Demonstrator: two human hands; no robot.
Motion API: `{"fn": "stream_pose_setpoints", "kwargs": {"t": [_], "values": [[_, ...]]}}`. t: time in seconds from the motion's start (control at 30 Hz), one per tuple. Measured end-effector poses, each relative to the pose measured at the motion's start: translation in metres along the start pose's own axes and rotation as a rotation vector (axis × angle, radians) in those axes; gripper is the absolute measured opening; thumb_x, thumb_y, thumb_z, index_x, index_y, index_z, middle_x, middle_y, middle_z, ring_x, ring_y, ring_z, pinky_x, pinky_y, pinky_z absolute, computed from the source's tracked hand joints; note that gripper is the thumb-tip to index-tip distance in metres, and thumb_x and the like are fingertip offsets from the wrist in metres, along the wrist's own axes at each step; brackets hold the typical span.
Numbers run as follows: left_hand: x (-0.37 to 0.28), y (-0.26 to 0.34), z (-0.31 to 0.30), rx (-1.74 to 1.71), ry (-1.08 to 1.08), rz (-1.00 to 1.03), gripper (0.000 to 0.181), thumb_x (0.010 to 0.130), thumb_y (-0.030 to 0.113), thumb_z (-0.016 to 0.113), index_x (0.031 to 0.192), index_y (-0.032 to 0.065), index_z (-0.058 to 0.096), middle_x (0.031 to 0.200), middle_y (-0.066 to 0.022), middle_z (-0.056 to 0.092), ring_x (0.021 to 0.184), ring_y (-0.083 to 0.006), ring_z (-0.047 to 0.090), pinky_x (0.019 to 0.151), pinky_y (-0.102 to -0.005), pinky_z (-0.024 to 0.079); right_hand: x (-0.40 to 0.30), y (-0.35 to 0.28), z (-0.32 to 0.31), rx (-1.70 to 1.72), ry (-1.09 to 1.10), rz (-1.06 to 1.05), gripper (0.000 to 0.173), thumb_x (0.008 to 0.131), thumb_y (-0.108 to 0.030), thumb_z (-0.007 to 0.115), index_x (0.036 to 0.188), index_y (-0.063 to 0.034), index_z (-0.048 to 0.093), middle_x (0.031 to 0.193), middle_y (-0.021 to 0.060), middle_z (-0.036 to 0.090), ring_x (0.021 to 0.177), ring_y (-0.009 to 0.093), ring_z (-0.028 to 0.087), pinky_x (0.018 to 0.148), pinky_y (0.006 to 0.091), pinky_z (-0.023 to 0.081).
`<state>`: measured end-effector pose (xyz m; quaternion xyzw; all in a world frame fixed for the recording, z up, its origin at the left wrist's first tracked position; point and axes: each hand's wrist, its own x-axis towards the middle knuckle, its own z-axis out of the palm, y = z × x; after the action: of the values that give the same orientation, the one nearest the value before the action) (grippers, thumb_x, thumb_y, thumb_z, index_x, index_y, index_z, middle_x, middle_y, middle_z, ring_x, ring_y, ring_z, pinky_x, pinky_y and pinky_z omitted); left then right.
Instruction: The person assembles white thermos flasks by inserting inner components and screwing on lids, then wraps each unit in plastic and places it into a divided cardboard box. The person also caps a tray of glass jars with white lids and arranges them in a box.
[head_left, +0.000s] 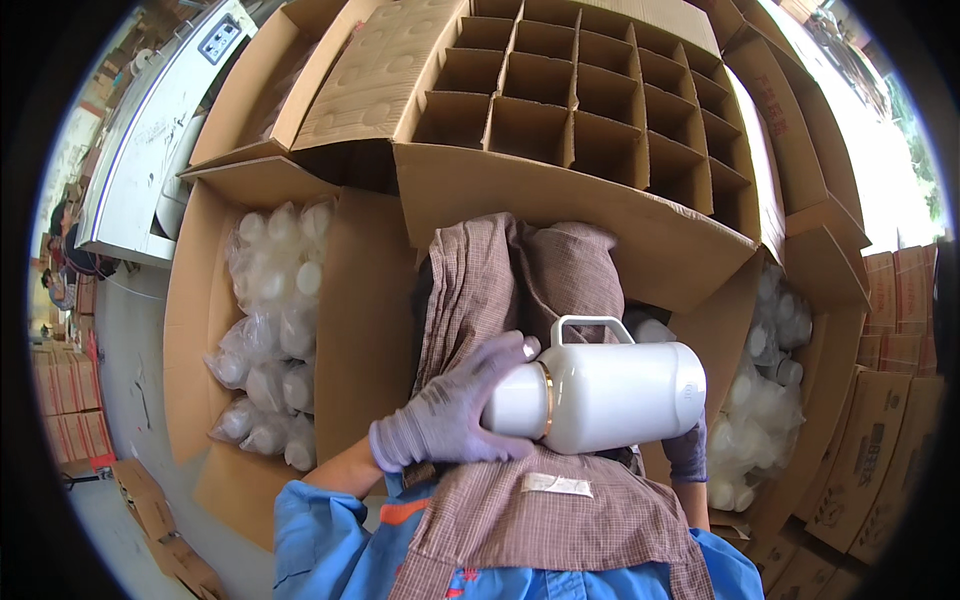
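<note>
A glossy white vacuum jug (630, 397) with a loop handle and a gold-coloured ring lies sideways over my lap, its lid end to the left. My left hand (465, 401), in a grey work glove, has its fingers and thumb around the white lid (514, 401). At the jug's base, on the right, is my gloved right hand (686, 450), mostly hidden behind the jug, so its fingers cannot be seen. Just beyond my knees stands a cardboard carton (570, 180) with a grid of cardboard dividers; the cells that show look empty.
Open cartons with bagged white bottles stand at my left (187, 337) and right (825, 375). A white machine with a control panel (221, 39) is at the upper left. Stacked cartons (862, 450) line the right. People are far off at the left edge.
</note>
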<state>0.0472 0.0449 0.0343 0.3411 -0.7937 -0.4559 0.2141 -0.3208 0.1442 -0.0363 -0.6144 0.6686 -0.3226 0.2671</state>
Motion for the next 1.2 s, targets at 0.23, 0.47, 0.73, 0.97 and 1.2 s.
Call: {"fn": "stream_pose_setpoints", "kwargs": {"t": [0.23, 0.47, 0.73, 0.97, 1.2], "values": [[-0.015, -0.051, 0.004, -0.580, 0.060, -0.270, 0.043, 0.096, 0.036, 0.054, 0.113, -0.0022, 0.058, 0.103, -0.0107, 0.062, 0.099, -0.0137, 0.059, 0.087, -0.0285, 0.047, -0.024, 0.038, 0.005, -0.141, 0.039, 0.019, 0.021, 0.077, -0.013, 0.072, 0.095, -0.0022, 0.070, 0.085, 0.0148, 0.072, 0.081, 0.029, 0.071, 0.070, 0.0375, 0.055], [-0.017, -0.017, 0.004, -0.115, 0.016, -0.212, 0.097, 0.065, 0.035, 0.087, 0.141, 0.0003, 0.038, 0.136, -0.0191, 0.049, 0.125, -0.0316, 0.051, 0.108, -0.0383, 0.039, -0.011, 0.024, -0.015, -0.203, -0.338, 0.190, 0.043, 0.076, -0.017, 0.075, 0.116, -0.0054, 0.064, 0.118, 0.0155, 0.066, 0.110, 0.025, 0.063, 0.088, 0.0372, 0.051], [0.019, -0.028, 0.034, -0.483, 0.316, 0.063, 0.094, 0.068, 0.032, 0.086, 0.139, -0.0003, 0.034, 0.129, -0.0181, 0.049, 0.120, -0.0299, 0.051, 0.104, -0.0410, 0.040, 0.019, -0.026, -0.022, -0.325, -0.515, -0.085, 0.048, 0.073, -0.014, 0.076, 0.118, -0.0035, 0.060, 0.112, 0.0154, 0.065, 0.103, 0.029, 0.063, 0.089, 0.0388, 0.050], [0.033, -0.023, 0.031, -0.531, 0.438, 0.023, 0.080, 0.071, 0.030, 0.083, 0.133, 0.0017, 0.041, 0.121, -0.0151, 0.054, 0.113, -0.0272, 0.055, 0.100, -0.0403, 0.043, 0.126, -0.249, 0.060, 0.033, -0.610, -0.401, 0.039, 0.070, -0.004, 0.071, 0.105, 0.0003, 0.058, 0.092, 0.0124, 0.065, 0.085, 0.028, 0.064, 0.078, 0.0350, 0.052], [0.028, -0.026, 0.017, -0.430, 0.455, -0.046, 0.072, 0.075, 0.037, 0.080, 0.126, -0.0023, 0.047, 0.121, -0.0187, 0.055, 0.112, -0.0313, 0.056, 0.098, -0.0404, 0.043, 0.082, -0.176, 0.003, 0.015, -0.403, -0.186, 0.050, 0.069, -0.017, 0.075, 0.114, -0.0016, 0.058, 0.103, 0.0143, 0.064, 0.092, 0.033, 0.063, 0.083, 0.0394, 0.051]]}}
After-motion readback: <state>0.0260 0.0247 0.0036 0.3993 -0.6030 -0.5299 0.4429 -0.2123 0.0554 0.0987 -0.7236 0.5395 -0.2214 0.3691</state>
